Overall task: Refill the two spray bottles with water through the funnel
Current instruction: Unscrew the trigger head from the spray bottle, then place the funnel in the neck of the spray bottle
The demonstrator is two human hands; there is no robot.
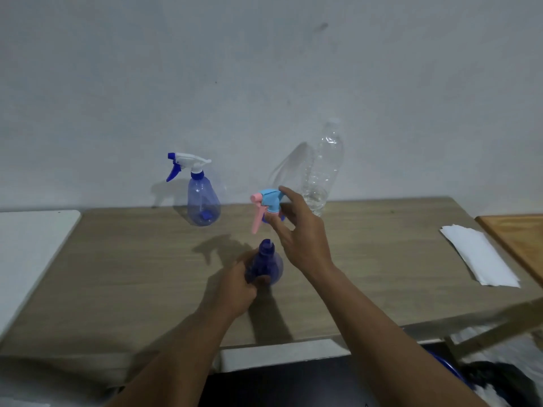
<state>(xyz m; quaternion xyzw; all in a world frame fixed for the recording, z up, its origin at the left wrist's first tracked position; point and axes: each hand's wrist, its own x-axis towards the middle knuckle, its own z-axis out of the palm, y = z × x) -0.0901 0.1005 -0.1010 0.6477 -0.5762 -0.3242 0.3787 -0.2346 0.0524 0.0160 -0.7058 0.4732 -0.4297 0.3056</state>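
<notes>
Just below the centre of the frame, a dark blue spray bottle (266, 264) stands on the wooden table (132, 274) with its neck open; how much it holds cannot be told through the tinted wall. Its pink and light-blue trigger head (269, 202) is off the neck and held in the air just above it.

A second spray bottle (202, 201), pale blue with a white and blue trigger screwed on, stands left of centre by the wall. A small blue piece lies at its bottom, and no water level can be made out. Right of centre, a clear plastic water bottle (324, 171) stands against the wall with only a shallow layer of water at its base.

Bare tabletop stretches to the left as far as a white surface (29, 245). At the right edge, a folded white paper towel (482, 257) lies beside a wooden board (520, 236).

The left hand (235, 284) grips the dark bottle's body, fingers curled round it. The right hand (302, 233), forearm reaching up across the table, pinches the trigger head at its collar between thumb and fingertips, the other fingers loosely spread.
</notes>
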